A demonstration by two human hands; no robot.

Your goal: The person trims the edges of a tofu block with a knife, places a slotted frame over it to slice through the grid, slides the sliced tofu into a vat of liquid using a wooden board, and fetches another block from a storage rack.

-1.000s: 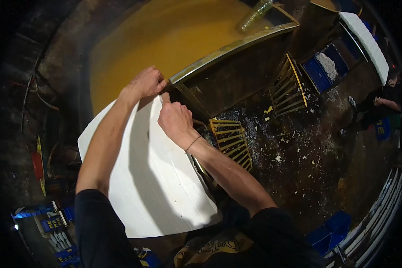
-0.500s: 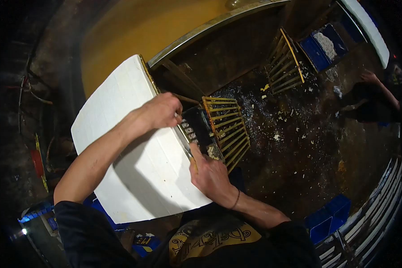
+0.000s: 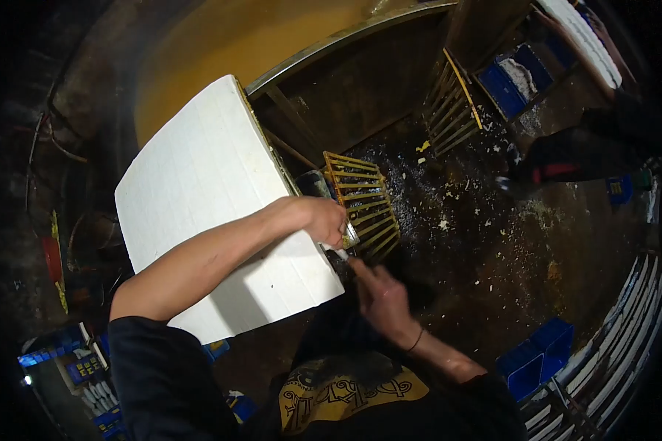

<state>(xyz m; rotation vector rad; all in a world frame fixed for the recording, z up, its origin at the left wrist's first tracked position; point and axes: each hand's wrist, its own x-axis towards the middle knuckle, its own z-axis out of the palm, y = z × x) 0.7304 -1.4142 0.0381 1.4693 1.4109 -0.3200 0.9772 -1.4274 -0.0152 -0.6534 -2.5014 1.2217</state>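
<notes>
A large white slab (image 3: 198,169) with a yellowish-brown edge lies tilted in front of me. My left hand (image 3: 322,219) is closed at its lower right edge, with the forearm across the white face. Just beside those fingers shows a short metallic piece (image 3: 351,235). My right hand (image 3: 386,303), slightly blurred, is closed round a slim tool with a pale, flat blade (image 3: 341,254), which points at the slab's edge below my left hand. The fingertips of my left hand are hidden, so what they grip cannot be made out.
Behind the slab is a vat of brownish-yellow liquid (image 3: 301,33) with a metal rim. Slatted yellow racks (image 3: 364,202) stand on a wet floor littered with pale scraps. Blue crates (image 3: 537,360) are at lower right. Another person (image 3: 588,147) stands at right by a white slab (image 3: 585,44).
Both hands have moved down and right along the slab's edge, and the right hand has drawn away from the slab. The other person has stepped closer, hands now raised at the white slab.
</notes>
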